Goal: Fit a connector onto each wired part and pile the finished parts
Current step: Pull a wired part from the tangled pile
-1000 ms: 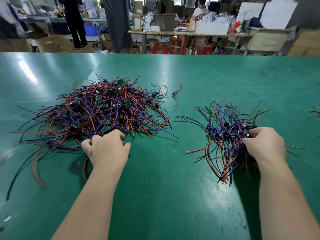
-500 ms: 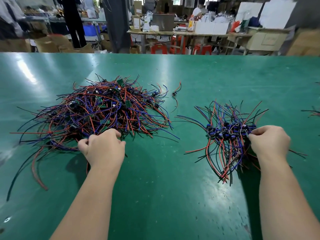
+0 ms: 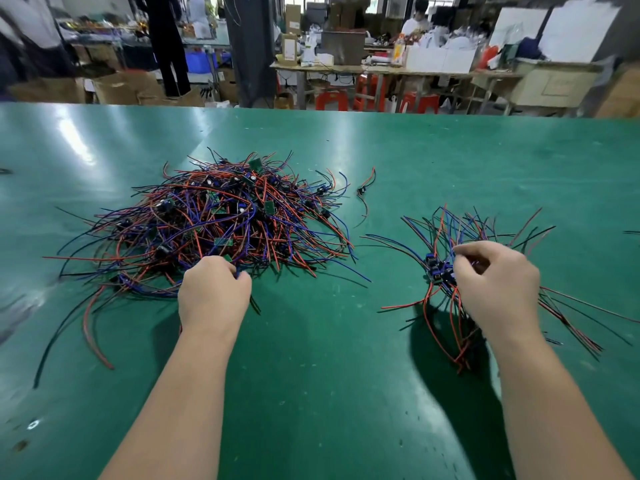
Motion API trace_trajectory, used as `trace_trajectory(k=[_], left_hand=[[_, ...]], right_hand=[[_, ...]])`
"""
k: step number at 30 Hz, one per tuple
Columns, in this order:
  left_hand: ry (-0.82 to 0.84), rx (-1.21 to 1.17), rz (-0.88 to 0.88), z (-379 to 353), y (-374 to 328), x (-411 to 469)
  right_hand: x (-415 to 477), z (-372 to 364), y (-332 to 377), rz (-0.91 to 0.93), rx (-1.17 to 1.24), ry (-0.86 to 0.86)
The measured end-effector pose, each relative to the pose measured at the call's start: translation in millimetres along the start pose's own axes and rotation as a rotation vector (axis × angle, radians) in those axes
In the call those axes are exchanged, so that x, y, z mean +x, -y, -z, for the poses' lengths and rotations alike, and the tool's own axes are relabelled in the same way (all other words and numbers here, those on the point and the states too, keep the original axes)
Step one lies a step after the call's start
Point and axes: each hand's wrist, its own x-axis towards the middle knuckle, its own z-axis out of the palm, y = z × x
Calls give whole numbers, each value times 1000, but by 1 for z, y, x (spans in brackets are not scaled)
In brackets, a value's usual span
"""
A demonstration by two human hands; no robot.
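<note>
A big tangled heap of wired parts (image 3: 221,220), red, blue and black leads with small green boards, lies on the left of the green table (image 3: 346,375). My left hand (image 3: 213,294) is at its near edge, fingers curled into the wires and gripping some of them. On the right lies a smaller pile of parts with blue connectors (image 3: 438,270). My right hand (image 3: 495,285) hovers over that pile with fingers curled, fingertips pinching among the wires; what exactly it pinches is hidden.
A single loose wired part (image 3: 363,190) lies between the two piles toward the back. More wire ends (image 3: 632,232) poke in at the right edge. Beyond the table's far edge are workbenches, red stools, boxes and people.
My right hand has risen and shifted left over the connector pile, its fingers now bent downward. My left hand has pushed slightly forward into the big heap.
</note>
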Motion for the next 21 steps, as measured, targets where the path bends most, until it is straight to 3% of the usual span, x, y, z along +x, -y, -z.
trace_trajectory(k=[8, 12, 17, 21], left_hand=[[23, 131, 147, 13, 6, 5], [-196, 102, -18, 11, -1, -3], [-430, -156, -163, 8, -4, -6], [-678, -388, -504, 12, -25, -27]], right_hand=[[-10, -3, 11, 57, 91, 76], [-14, -6, 15, 56, 136, 108], [-22, -13, 25, 23, 253, 187], [-33, -19, 37, 3, 513, 341]])
